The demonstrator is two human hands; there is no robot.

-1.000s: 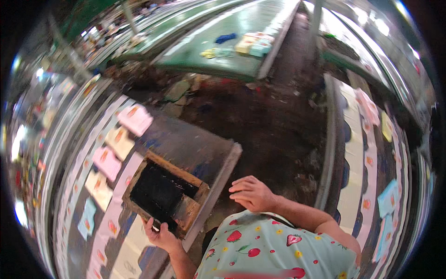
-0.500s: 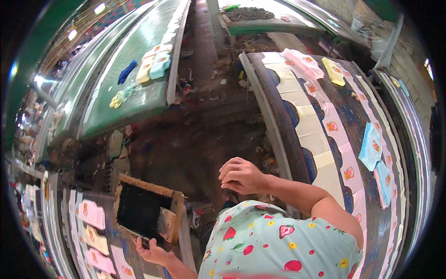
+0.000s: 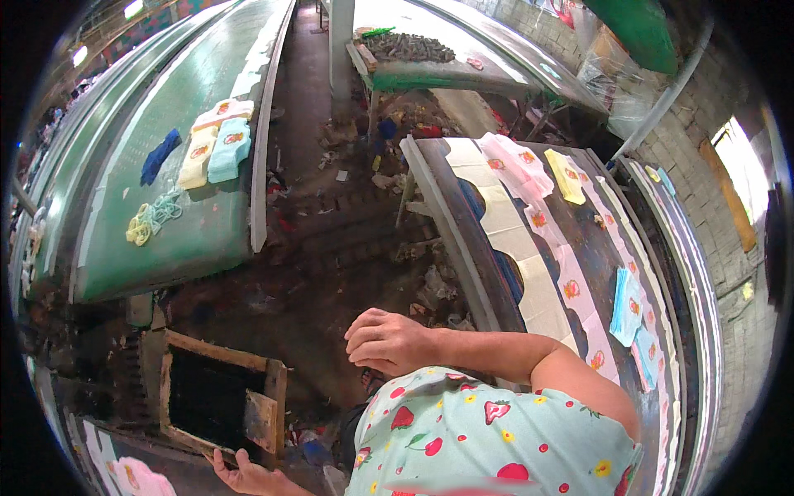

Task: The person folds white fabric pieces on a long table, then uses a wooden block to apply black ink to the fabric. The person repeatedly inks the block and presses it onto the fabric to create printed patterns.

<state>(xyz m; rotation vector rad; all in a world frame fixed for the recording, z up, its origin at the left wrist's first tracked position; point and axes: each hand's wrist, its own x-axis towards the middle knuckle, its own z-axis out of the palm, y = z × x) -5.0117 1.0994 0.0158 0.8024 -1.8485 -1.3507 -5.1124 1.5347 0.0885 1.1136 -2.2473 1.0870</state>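
My left hand (image 3: 248, 477) grips the lower edge of a wooden screen-printing frame (image 3: 217, 353), thumb up and fingers partly hidden beneath. The frame is tilted, with a black mesh (image 3: 207, 397) inside. At its right end rests a small wooden block (image 3: 262, 420), stained and perhaps a squeegee. In front of my body, my right hand (image 3: 387, 341) is curled into a loose fist with nothing visible in it. It is apart from the long table on the right, where pale yellow cloth pieces (image 3: 525, 277) and pink printed pieces (image 3: 571, 273) lie in rows.
At left, a long green table (image 3: 198, 240) bears stacked printed cloths (image 3: 228, 150), a navy cloth (image 3: 160, 157) and tangled bands (image 3: 153, 217). Blue cloths (image 3: 627, 306) lie on the right table. Scraps litter the dark floor (image 3: 331, 273). A post (image 3: 341, 50) stands beyond.
My view has shifted, so the tables ahead sit lower and farther left. The lower-left cloths have mostly left the picture. Both hands keep their shape, the left still holding the frame.
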